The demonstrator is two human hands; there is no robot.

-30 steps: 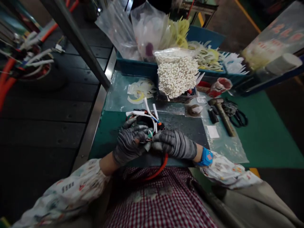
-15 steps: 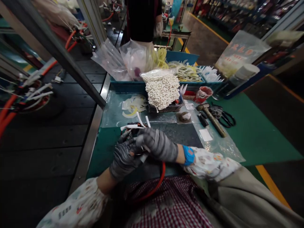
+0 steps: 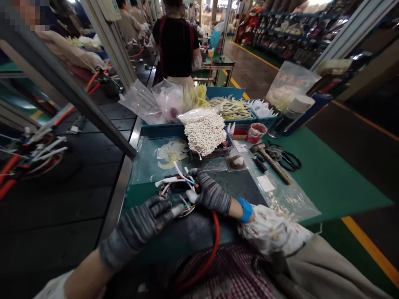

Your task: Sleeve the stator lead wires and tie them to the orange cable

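Note:
A round motor stator point(image 3: 165, 190) with coloured wires and white sleeves sits on the bench in front of me. My right hand point(image 3: 215, 195), in a grey striped glove, grips its right side, thumb at the inner edge and fingers around the back among the wires. My left hand point(image 3: 137, 226), gloved alike, lies at the front left of the stator with fingers stretched out; the fingertips reach its near rim, and whether they touch it I cannot tell. A thick orange cable point(image 3: 215, 236) curves from beneath my right wrist toward my lap.
Behind the stator lie a bag of white beads point(image 3: 205, 135), cut yellowish sleeves point(image 3: 235, 109) in a blue tray and a red cup point(image 3: 256, 132). To the right are a hammer point(image 3: 272, 164), black scissors point(image 3: 289, 161) and a bottle point(image 3: 291, 116). A metal post point(image 3: 106, 116) slants at left. A co-worker point(image 3: 176, 45) stands ahead.
My hands were together over the stator; my left hand has drawn away to the lower left and its fingers have straightened. More of the stator shows. The view has tilted up.

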